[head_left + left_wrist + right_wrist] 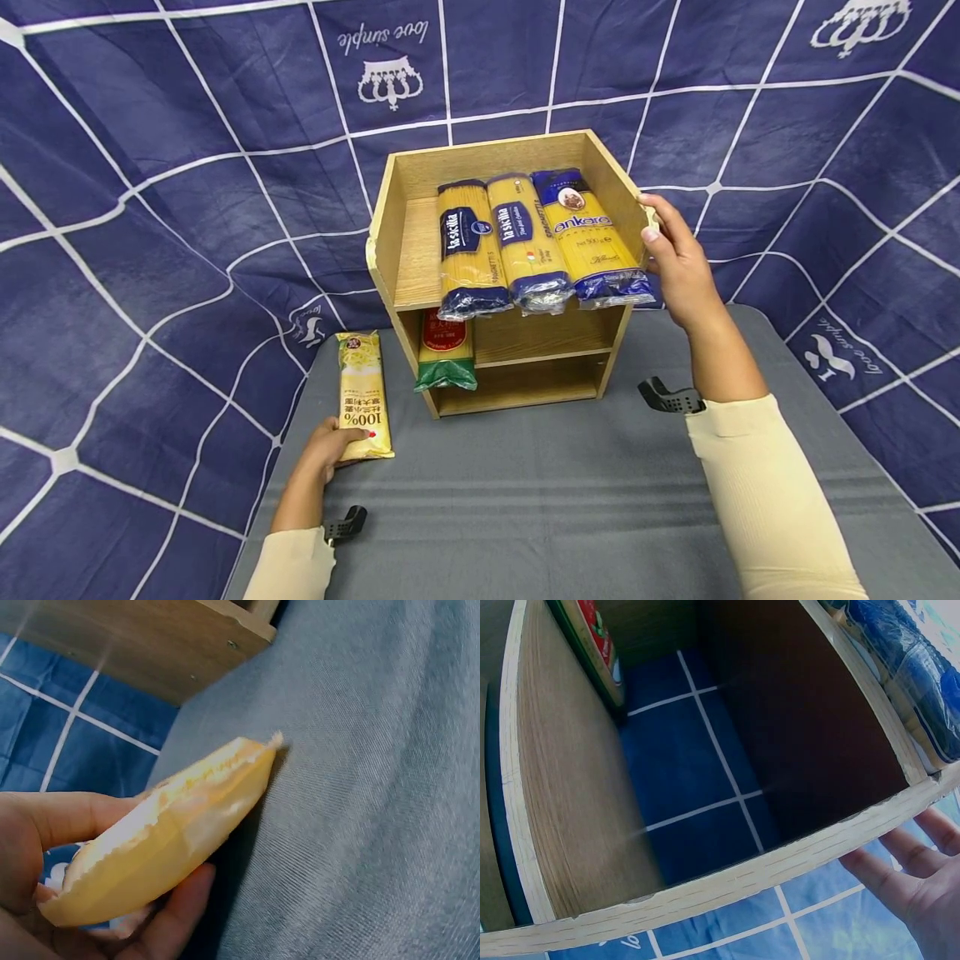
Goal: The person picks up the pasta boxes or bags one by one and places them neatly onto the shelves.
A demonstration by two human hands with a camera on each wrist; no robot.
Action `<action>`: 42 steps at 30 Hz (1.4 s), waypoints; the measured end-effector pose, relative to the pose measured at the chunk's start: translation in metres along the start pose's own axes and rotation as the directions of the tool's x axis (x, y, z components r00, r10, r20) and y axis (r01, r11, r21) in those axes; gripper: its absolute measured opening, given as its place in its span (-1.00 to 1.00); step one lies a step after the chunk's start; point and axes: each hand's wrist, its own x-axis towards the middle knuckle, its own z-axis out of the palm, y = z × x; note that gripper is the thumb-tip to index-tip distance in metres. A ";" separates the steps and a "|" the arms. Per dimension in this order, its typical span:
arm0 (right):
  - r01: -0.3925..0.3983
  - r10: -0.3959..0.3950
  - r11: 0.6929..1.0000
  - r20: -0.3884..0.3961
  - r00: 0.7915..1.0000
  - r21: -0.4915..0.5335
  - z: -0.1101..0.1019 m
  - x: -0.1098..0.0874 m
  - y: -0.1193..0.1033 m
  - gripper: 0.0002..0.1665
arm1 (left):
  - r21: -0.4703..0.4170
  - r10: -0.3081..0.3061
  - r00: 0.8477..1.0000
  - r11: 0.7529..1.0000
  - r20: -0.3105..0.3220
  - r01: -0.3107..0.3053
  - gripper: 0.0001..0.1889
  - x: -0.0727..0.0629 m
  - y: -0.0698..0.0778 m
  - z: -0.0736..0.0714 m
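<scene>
At the left, my left hand (326,450) grips the lower end of a yellow packet of pasta (362,387), thumb on its printed face and fingers underneath. In the left wrist view the packet (172,832) shows edge-on, slightly above the grey cloth. My right hand (678,262) holds the top front corner of the wooden shelf's (386,250) right side panel, with its fingers along the outer face. On the top board lie two packets of la sicilia spaghetti (470,250) and a yellow-and-blue ankara packet (592,237). A red-and-green pasta packet (446,350) sits in the middle compartment's left side.
The shelf stands on a grey cloth-covered table (480,492). Blue curtains with white lines (262,108) enclose the back and both sides. The shelf's lower compartment (517,396) lies beneath the middle board (543,337).
</scene>
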 end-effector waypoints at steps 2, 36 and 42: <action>0.002 -0.002 1.000 -0.003 1.000 0.005 0.000 0.000 0.000 -0.49 | -0.030 0.000 1.000 1.000 0.007 0.000 -0.64 -0.001 0.001 0.001; 0.004 -0.004 1.000 0.000 1.000 0.008 0.001 -0.001 -0.001 -0.47 | -0.461 0.010 0.999 0.887 0.052 0.015 -0.47 -0.015 -0.029 0.031; 0.001 -0.001 1.000 -0.002 1.000 0.006 0.001 -0.001 -0.001 -0.48 | -0.465 0.053 0.998 0.885 0.037 -0.029 -0.45 -0.021 -0.034 0.035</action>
